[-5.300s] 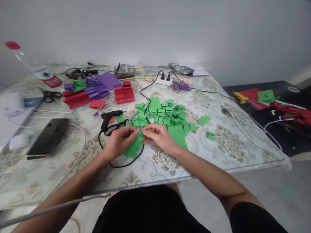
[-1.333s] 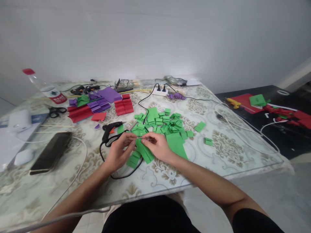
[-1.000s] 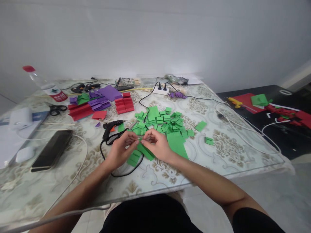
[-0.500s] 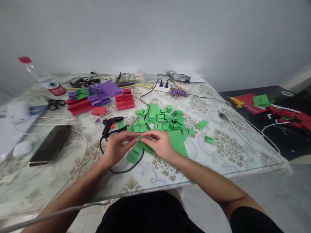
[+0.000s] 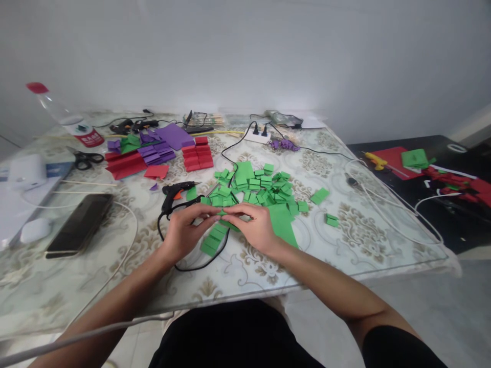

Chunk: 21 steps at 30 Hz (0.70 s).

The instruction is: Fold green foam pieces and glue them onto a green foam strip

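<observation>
My left hand (image 5: 186,225) and my right hand (image 5: 251,222) meet fingertip to fingertip at the table's middle. Between their pinched fingers is a piece of green paper (image 5: 222,213), mostly hidden by the fingers. Just below the hands lies a creased green paper strip (image 5: 211,241). Beyond the fingers is a heap of small folded green paper pieces (image 5: 264,191), with a larger green sheet (image 5: 282,225) beside my right wrist. A black glue gun (image 5: 174,194) rests by my left hand, its black cord looping under the hands.
On the left are a phone (image 5: 79,225), scissors (image 5: 85,159) and a bottle (image 5: 82,132). Folded red paper (image 5: 197,156) and purple paper (image 5: 156,153) lie farther back, near a white power strip (image 5: 258,135). White cables cross the right side toward a black surface (image 5: 452,204).
Both hands stay together, with only slight shifts of the fingers on the green paper. Less of the green paper shows below my right fingers. The view has tilted a little.
</observation>
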### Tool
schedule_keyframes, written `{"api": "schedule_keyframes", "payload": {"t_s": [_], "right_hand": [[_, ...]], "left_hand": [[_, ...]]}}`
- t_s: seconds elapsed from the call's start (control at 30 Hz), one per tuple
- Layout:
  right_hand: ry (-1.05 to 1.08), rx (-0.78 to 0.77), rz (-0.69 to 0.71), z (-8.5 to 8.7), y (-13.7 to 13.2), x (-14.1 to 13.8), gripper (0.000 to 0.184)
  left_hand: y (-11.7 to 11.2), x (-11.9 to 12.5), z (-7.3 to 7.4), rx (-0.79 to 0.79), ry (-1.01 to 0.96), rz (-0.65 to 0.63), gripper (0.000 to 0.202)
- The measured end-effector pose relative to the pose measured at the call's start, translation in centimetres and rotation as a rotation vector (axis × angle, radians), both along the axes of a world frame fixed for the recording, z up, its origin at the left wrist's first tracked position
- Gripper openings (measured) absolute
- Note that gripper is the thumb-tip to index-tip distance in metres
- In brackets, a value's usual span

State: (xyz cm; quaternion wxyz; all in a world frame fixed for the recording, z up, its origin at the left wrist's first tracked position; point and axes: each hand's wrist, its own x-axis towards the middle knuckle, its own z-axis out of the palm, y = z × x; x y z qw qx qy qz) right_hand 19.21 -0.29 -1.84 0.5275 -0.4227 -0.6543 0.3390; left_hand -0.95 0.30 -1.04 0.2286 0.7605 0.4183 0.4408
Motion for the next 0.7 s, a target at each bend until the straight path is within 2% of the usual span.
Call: {"api": "schedule_keyframes", "payload": {"t_s": [0.27,0.7], "right_hand": [[-0.019,0.052,-0.003,0.17,-0.01,-0.10,0.003],[-0.019,0.124,-0.017,0.00,-0.08,-0.11,0.002]], "left_hand": [[-0.06,0.15,0.09,0.000,0.026,0.033,0.012],[-0.11,0.11,-0.02,0.028,0.009,0.033,0.012]]}}
